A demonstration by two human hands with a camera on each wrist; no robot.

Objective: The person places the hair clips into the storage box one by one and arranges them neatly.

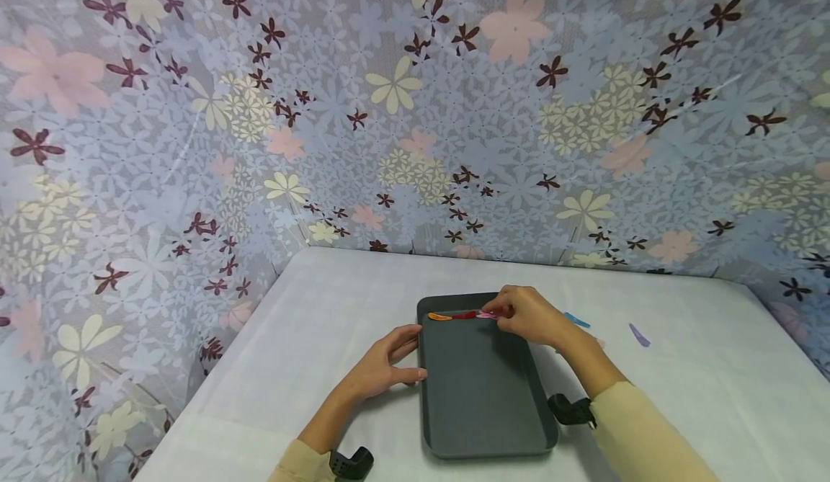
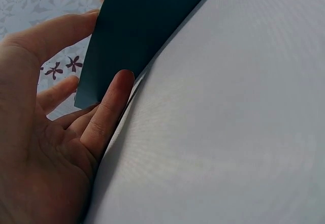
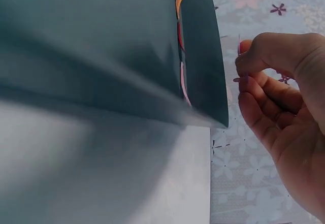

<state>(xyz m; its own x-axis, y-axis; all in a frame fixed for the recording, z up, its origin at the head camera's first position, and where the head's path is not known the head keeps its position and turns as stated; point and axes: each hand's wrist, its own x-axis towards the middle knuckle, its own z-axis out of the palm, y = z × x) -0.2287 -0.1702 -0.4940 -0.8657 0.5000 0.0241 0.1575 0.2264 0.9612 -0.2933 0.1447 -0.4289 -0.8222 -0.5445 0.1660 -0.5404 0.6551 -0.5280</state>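
Observation:
A dark grey tray (image 1: pixel 483 395) lies on the white table. Along its far inner edge runs a row of snap hair clips: an orange clip (image 1: pixel 439 317), a red clip (image 1: pixel 464 315) and a pink clip (image 3: pixel 183 79). Over the tray's far right part, my right hand (image 1: pixel 527 315) pinches a small pinkish clip (image 3: pixel 236 80), mostly covered by thumb and fingers. My left hand (image 1: pixel 382 367) rests at the tray's left side, thumb and fingers spread and fingertips touching the wall, as the left wrist view also shows.
Right of the tray, partly behind the right forearm, lie a blue clip (image 1: pixel 576 319) and a pale pink piece (image 1: pixel 600 342). A purple clip (image 1: pixel 639 335) lies farther right. Flower-patterned fabric (image 1: pixel 415 122) stands behind the table.

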